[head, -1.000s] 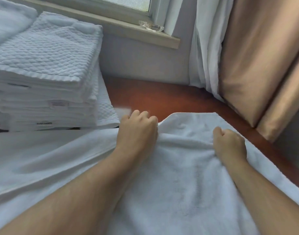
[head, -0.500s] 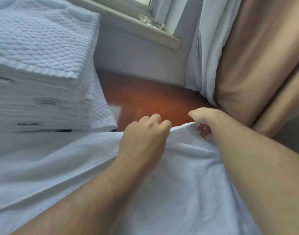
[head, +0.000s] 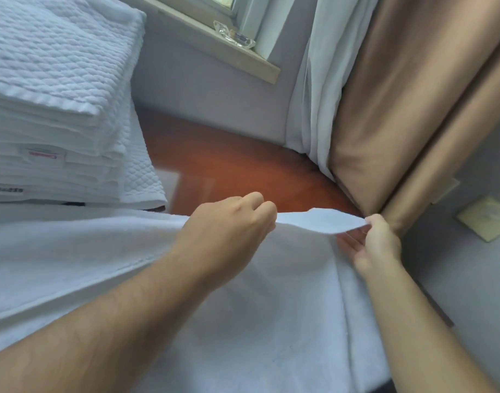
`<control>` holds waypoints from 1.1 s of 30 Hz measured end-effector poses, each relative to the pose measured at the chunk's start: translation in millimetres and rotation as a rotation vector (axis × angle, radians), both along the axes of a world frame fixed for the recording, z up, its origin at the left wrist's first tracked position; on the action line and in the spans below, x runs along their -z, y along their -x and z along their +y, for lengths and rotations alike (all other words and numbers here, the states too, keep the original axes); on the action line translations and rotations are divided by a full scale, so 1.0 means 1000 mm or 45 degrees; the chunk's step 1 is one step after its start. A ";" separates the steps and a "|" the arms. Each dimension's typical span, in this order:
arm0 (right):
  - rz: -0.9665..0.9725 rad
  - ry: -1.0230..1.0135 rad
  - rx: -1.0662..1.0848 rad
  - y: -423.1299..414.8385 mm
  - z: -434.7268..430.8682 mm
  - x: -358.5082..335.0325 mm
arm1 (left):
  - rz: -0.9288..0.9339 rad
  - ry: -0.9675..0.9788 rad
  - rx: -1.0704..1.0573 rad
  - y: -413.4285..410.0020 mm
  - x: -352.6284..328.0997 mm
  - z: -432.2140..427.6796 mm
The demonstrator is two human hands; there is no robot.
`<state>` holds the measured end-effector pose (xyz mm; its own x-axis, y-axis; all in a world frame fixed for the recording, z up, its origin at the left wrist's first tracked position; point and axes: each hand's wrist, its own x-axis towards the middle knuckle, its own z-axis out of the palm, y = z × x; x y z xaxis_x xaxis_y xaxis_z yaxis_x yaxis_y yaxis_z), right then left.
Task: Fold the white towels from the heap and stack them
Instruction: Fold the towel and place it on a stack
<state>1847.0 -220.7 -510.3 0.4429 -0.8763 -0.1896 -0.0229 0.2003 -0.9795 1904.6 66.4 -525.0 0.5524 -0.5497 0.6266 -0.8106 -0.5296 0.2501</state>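
A large white towel (head: pixel 271 321) lies spread over the wooden table (head: pixel 243 165) in front of me. My left hand (head: pixel 229 225) grips its far edge with curled fingers. My right hand (head: pixel 376 242) pinches the far right corner of the same towel and holds it lifted off the table, so the edge between the hands arches upward. At the far left stands a tall stack of folded white towels (head: pixel 53 109), with a quilted one on top.
A window sill (head: pixel 214 43) with a glass dish (head: pixel 234 35) runs behind the table. White and tan curtains (head: pixel 399 95) hang at the right, touching the table's edge. A yellowish pad (head: pixel 486 219) lies on the grey floor beyond.
My right hand has swung out to the right, dragging the towel's corner with it and raising it. The left hand stays on the far edge. The view has shifted slightly right.
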 end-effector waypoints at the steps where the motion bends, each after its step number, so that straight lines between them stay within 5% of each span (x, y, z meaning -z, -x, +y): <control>1: -0.015 -0.086 0.014 0.012 -0.006 0.005 | 0.022 -0.040 0.099 0.003 0.001 0.000; 10: 0.175 -0.294 -0.208 0.016 -0.041 0.010 | 0.234 -0.474 0.218 0.010 0.015 -0.007; 19: 0.128 -0.154 0.113 0.003 -0.054 0.005 | 0.150 -0.161 0.074 0.010 0.010 -0.004; 21: 0.317 -0.061 0.036 0.012 -0.047 0.006 | 0.155 -0.148 0.059 0.010 0.012 -0.005; 24: 0.944 0.180 -0.417 0.019 -0.030 0.002 | 0.148 -0.111 0.051 0.011 0.013 -0.007; 26: 1.077 0.199 -0.603 0.016 -0.022 -0.002 | 0.148 -0.034 0.068 0.011 0.012 -0.008; 33: -0.015 -0.433 -0.395 -0.018 -0.019 0.009 | 0.161 -0.031 0.140 0.012 0.015 -0.005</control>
<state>1864.6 -239.9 -519.3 0.6787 -0.5905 -0.4366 -0.1218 0.4958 -0.8599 1892.7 61.5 -539.8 0.5619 -0.6253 0.5416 -0.8268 -0.4464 0.3423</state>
